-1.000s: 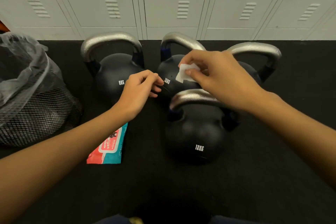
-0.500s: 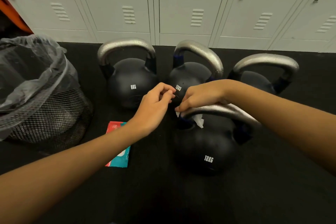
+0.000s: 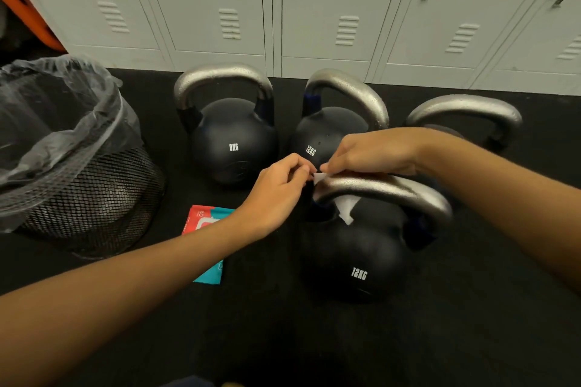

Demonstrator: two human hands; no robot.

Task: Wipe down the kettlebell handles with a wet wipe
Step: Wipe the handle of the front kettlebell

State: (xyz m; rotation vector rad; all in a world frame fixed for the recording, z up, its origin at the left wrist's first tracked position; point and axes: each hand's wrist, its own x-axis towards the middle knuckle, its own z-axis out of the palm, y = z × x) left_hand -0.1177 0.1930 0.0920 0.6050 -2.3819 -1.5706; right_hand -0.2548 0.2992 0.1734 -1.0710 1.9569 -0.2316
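Both hands pinching a wet wipe point(image 3: 345, 210) at the left end of the nearest kettlebell point(image 3: 355, 248) handle point(image 3: 386, 190).

Right hand point(image 3: 374, 152) is curling fingers over the handle, gripping the wipe; left hand point(image 3: 279, 195) is pinching the wipe's corner just beside it. Since half a second ago the hands are barely shifting; the wipe is hanging lower under the handle. Wipe packet point(image 3: 206, 245) is lying under the left forearm, three more kettlebells beyond the grip, mesh bin point(image 3: 78, 173) far left, black floor point(image 3: 471, 324), grey lockers point(image 3: 330, 9) behind.
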